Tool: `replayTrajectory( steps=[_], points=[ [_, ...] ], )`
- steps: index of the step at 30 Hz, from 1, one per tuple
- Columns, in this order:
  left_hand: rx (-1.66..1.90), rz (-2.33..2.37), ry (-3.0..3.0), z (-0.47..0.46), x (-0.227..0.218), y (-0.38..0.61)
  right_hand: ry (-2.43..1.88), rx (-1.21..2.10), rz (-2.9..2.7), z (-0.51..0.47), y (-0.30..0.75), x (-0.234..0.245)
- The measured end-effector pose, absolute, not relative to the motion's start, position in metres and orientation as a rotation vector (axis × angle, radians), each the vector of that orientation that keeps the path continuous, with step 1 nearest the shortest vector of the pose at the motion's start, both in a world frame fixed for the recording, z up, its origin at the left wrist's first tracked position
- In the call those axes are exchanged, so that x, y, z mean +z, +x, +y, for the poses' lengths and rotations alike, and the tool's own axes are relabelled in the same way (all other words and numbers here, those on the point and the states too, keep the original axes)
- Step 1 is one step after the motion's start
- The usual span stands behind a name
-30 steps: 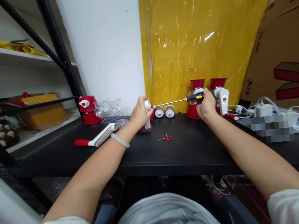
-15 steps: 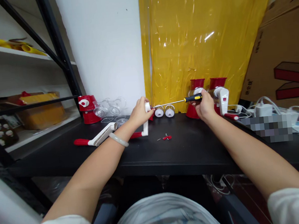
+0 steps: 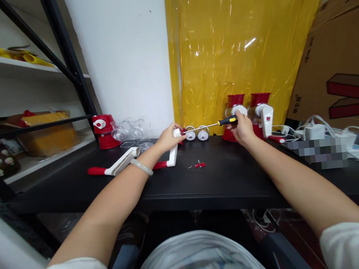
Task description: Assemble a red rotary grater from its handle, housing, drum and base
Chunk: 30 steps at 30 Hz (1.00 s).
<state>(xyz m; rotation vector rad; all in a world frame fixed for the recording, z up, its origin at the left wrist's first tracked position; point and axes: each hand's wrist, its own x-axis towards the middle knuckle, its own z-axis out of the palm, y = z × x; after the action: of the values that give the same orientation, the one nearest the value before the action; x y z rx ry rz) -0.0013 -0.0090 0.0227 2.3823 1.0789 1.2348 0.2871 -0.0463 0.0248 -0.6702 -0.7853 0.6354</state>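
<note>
My left hand point(image 3: 167, 139) is closed on a white crank handle point(image 3: 172, 155), whose red grip points left behind my wrist. A small red piece point(image 3: 183, 131) shows at the crank's upper end, by my fingertips. My right hand point(image 3: 243, 129) is wrapped round the black-and-yellow handle of a screwdriver point(image 3: 228, 121). Its long shaft runs left, nearly level, with the tip at the red piece; whether it sits in a screw is too small to tell. On the table below lie a small red part point(image 3: 199, 165) and a few screws point(image 3: 190, 167).
Another white crank handle point(image 3: 121, 162) lies left on the black table point(image 3: 222, 185). Behind stand a red grater body point(image 3: 107, 133), clear plastic parts point(image 3: 136, 130), two round clear-and-white parts point(image 3: 202, 133) and red-white graters point(image 3: 263, 113). White cables and chargers point(image 3: 315, 132) lie right.
My right hand and the screwdriver have moved slightly left and down, and my grip on its handle has shifted. The left hand's crank has tilted a little, its lower end swinging left.
</note>
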Motion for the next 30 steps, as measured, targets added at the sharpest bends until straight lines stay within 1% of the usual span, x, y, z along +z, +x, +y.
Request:
replayTrajectory(
  steps=[4, 19, 24, 30],
  points=[
    [1.241, 1.013, 2.347, -0.005, 0.02, -0.001, -0.723, 0.655, -0.789, -0.046, 0.289, 0.024],
    [1.228, 1.012, 2.219, 0.002, 0.013, -0.001, -0.919, 0.81, -0.772, -0.042, 0.3, 0.018],
    [1.277, 0.994, 2.151, 0.002, 0.013, 0.0, -0.982, 0.803, -0.797, -0.04, 0.305, 0.017],
    [1.223, 0.968, 2.197, 0.002, 0.012, 0.0, -0.954, 0.787, -0.793, -0.047, 0.3, 0.023]
  ],
)
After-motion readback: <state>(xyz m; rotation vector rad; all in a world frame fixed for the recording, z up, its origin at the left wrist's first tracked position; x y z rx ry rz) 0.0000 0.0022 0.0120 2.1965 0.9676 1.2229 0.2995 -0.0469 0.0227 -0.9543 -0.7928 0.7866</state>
